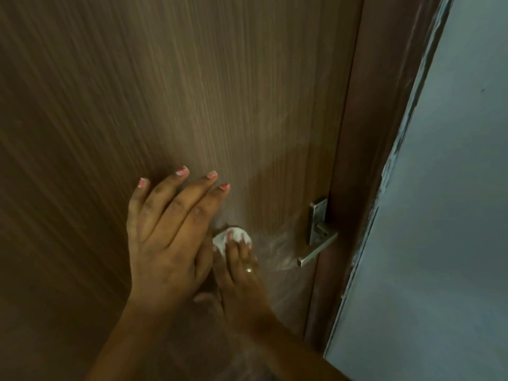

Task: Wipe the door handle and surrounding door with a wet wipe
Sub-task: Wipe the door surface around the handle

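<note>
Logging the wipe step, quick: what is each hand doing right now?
Left hand: open, flat on the door, holding nothing.
Right hand: fingers pressing the wipe on the door.

A dark reddish-brown door frame runs from top to bottom as a slanted band. Just to its right lies a pale grey wall, meeting the frame along a rough, chipped white edge.

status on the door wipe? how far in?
Done, apparently: a damp sheen on the door panel between the wipe and the handle, and a darker patch above it. In hand: the right hand presses the balled wet wipe on the panel; the left hand lies flat on the door. Left: the handle itself, not touched now; whether it was wiped can't be told.
</note>
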A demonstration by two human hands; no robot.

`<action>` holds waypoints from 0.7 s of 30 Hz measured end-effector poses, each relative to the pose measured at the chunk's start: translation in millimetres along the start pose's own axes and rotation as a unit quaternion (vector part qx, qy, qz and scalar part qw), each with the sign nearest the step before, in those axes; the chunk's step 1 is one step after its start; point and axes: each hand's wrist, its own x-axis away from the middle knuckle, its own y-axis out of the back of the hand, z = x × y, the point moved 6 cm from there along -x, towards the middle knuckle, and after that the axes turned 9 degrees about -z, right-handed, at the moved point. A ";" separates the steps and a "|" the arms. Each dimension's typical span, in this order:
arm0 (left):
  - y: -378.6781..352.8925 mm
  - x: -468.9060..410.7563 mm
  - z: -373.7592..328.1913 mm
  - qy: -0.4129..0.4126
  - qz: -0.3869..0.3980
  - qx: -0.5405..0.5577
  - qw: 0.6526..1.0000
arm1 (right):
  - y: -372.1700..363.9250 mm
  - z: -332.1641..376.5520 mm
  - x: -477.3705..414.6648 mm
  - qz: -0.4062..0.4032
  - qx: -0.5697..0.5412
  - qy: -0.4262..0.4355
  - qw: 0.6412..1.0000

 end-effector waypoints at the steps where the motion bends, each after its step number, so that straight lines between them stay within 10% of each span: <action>1: -1.5 3.3 1.0 -0.005 0.005 -0.013 1.000 | 0.4 -11.1 3.5 -0.012 -0.004 -0.049 0.999; 6: -8.1 15.5 2.5 -0.037 0.024 -0.044 0.998 | 28.5 -84.2 -57.7 -0.162 -0.179 -0.414 0.878; 11: -15.6 25.0 -0.4 -0.049 0.032 -0.076 0.995 | 10.4 -21.2 -28.1 -0.040 -0.069 -0.206 0.975; 15: -20.5 28.8 -3.7 -0.061 0.034 -0.096 0.993 | -18.9 -9.4 43.2 0.021 -0.080 -0.166 0.983; 21: -21.3 30.6 -3.9 -0.086 0.043 -0.091 0.991 | 0.1 -71.7 -20.0 -0.162 -0.214 -0.512 0.816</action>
